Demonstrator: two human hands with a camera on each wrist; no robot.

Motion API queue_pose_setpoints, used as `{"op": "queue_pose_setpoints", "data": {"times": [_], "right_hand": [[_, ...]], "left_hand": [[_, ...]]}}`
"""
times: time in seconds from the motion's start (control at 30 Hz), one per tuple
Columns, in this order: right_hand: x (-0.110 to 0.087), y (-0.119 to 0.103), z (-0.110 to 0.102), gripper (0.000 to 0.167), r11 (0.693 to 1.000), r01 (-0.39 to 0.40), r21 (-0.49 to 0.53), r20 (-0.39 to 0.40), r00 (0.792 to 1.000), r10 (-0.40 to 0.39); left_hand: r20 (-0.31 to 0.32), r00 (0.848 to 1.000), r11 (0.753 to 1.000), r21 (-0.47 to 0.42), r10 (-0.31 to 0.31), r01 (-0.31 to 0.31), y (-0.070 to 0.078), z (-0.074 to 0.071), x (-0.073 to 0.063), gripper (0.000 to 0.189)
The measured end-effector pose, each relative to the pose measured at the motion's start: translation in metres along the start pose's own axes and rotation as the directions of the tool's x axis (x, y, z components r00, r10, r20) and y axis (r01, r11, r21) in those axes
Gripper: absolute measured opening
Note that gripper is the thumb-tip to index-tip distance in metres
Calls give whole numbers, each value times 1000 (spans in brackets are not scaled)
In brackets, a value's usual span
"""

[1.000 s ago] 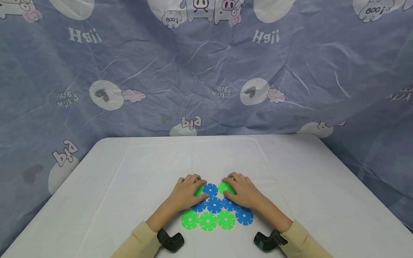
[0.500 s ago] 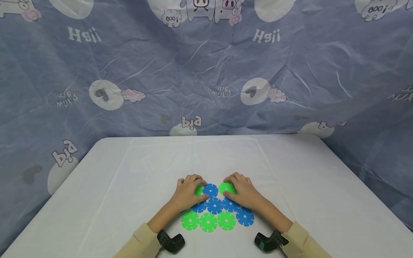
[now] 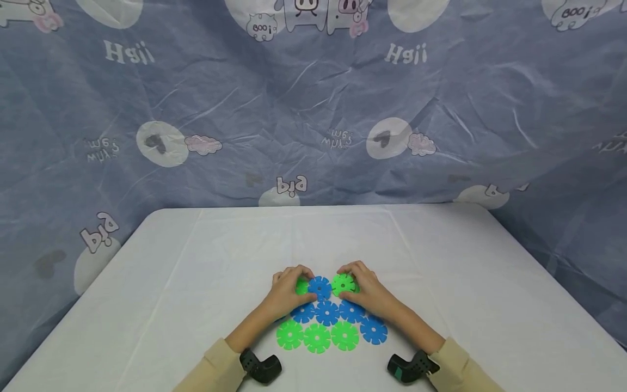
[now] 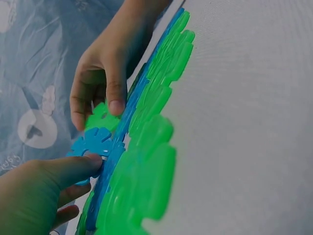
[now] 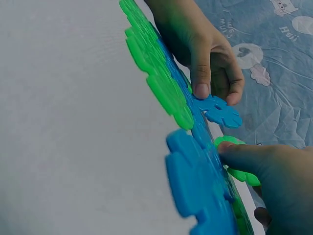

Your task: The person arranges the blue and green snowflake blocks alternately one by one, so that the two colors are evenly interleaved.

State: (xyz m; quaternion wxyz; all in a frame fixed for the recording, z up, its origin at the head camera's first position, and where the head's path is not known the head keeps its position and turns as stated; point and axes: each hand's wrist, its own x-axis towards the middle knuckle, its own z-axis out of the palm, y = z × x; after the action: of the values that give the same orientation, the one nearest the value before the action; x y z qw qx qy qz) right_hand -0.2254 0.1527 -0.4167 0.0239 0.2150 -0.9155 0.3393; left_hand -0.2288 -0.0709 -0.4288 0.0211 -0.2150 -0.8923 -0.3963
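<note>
Tilted up since half a second ago, the far green disc (image 3: 342, 284) now stands angled in the pinch of the right hand (image 3: 368, 289), and the far blue disc (image 3: 320, 287), pinched by the left hand (image 3: 286, 291), has risen slightly beside it. Nearest the person, two black wrist devices (image 3: 264, 370) sit low over the bench (image 3: 220, 299); a dropped forearm could drag one into the pieces. Just beyond lies a front row of three green discs (image 3: 313, 343), with an end blue disc (image 3: 373, 332) at its right, close to the right forearm, so an inward swing would likely knock that one first. Past it, the middle row of blue discs (image 3: 323, 316) could be pushed out of line by a slipping thumb. Farther on, the two gripped discs look thin, so a loose pinch might let one twist or spring away, and slots meeting at a poor angle would probably snag; whether their edges touch is hard to tell. A half-hidden green disc (image 3: 301, 287) by the left palm might get shoved aside. Behind the bench hangs a printed cloth (image 3: 313, 109).
</note>
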Motion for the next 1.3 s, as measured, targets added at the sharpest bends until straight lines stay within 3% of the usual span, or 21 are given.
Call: {"op": "queue_pose_setpoints", "data": {"times": [0.1,0.33,0.47,0.63,0.83,1.1,1.3], "right_hand": [[-1,-1,1,42,999,-24,43,17,1000,23],[-2,-3,-1,40,1000,-9,24,65,998,7],[0,-3,-2,37,998,-25,53,83,996,21],[2,-2,-1,35,996,-48,70,43,998,45],[2,-1,0,36,995,-65,73,31,998,63],[1,1,0,37,995,-76,66,24,997,75],[1,1,-1,37,996,-68,63,30,997,66]], "left_hand": [[17,1000,998,-64,-16,17,0,0,0,33],[39,999,980,-197,-2,10,2,-4,0,25],[17,1000,981,-192,18,-14,4,-7,0,29],[17,999,983,-183,33,-29,3,-17,1,31],[8,1000,967,-253,-24,26,-12,-39,3,31],[-21,992,970,-215,-121,114,-35,-81,1,40],[-22,984,975,-142,-176,171,-55,-97,-5,52]]}}
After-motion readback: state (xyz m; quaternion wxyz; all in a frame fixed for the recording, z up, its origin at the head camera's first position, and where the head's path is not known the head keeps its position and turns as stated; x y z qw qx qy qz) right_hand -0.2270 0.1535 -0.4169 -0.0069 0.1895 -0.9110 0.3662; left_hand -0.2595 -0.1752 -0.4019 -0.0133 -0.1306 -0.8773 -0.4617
